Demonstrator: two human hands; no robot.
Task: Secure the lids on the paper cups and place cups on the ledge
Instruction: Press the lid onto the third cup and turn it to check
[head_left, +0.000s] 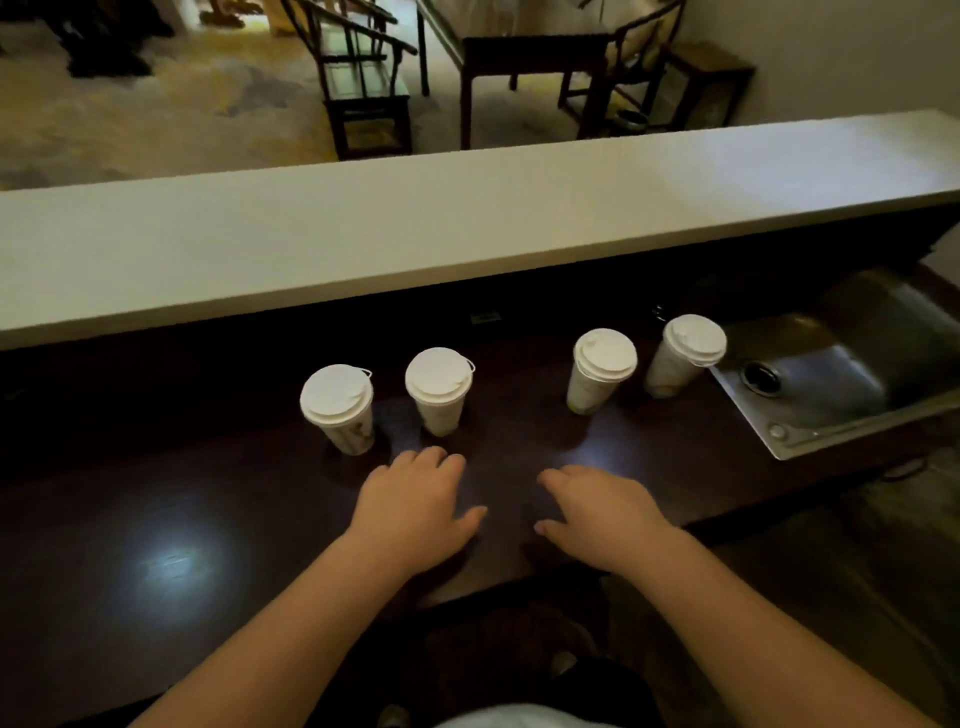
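Four lidded paper cups stand upright in a row on the dark worktop (156, 519) below the pale ledge (363, 234): the first cup (338, 408) and second cup (439, 389) toward the left, then a gap, then the third cup (602, 369) and the fourth cup (683, 353), which stands just beside the sink (831, 374) at the worktop's right end. My left hand (415, 512) hovers palm down with fingers loosely spread and holding nothing, just short of the second cup and to the right of the first. My right hand (597, 514) is likewise spread and empty near the worktop's front edge, with the third cup well beyond its fingertips.
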